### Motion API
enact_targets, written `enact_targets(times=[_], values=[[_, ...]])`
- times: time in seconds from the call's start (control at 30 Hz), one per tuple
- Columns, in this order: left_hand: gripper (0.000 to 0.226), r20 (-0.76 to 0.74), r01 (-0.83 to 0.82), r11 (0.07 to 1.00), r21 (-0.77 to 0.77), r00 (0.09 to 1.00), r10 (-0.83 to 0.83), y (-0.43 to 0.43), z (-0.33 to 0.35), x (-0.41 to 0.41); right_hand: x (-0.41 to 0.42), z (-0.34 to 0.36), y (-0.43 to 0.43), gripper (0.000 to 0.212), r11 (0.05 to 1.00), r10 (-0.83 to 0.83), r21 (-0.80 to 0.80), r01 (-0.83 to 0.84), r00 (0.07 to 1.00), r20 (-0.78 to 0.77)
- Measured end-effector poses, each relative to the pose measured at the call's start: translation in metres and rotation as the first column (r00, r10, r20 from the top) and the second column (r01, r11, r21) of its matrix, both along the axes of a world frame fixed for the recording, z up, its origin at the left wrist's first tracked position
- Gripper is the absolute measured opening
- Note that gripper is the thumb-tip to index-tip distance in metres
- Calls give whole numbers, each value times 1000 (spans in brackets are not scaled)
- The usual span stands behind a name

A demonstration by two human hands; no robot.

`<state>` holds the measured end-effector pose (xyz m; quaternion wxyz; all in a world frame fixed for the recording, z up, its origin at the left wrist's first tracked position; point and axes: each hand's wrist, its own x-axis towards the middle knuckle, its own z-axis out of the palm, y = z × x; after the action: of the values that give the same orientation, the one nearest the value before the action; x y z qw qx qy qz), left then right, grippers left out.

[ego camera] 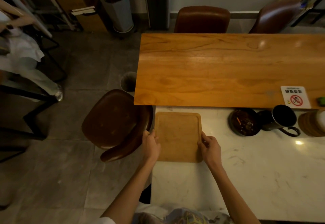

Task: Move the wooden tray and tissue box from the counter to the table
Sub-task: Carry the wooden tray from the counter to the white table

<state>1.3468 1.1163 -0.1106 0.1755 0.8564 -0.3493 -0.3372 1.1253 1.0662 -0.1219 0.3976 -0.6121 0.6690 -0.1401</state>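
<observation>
The flat square light-wooden tray (178,135) lies at the left end of the white marble counter (246,171), just short of the long orange-brown wooden table (219,69). The left hand (150,144) and right hand (209,149) grip its opposite side edges

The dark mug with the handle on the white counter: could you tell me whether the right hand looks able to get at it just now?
Probably yes, once freed. The right hand grips the wooden tray edge, and bare counter lies between it and the mug; only the dark bowl stands nearby.
</observation>
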Motion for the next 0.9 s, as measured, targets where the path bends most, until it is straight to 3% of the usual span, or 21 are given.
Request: enact_targets(times=[0.53,0.9], values=[[47,30,4,998,63,1000,-6,-22,-17,17,6,-7,-24,48,1000,9,0,-9,1000,-1],[46,11,-4,1000,27,1000,3,-18,-20,19,5,-6,-27,48,998,58,3,-58,996,-72]])
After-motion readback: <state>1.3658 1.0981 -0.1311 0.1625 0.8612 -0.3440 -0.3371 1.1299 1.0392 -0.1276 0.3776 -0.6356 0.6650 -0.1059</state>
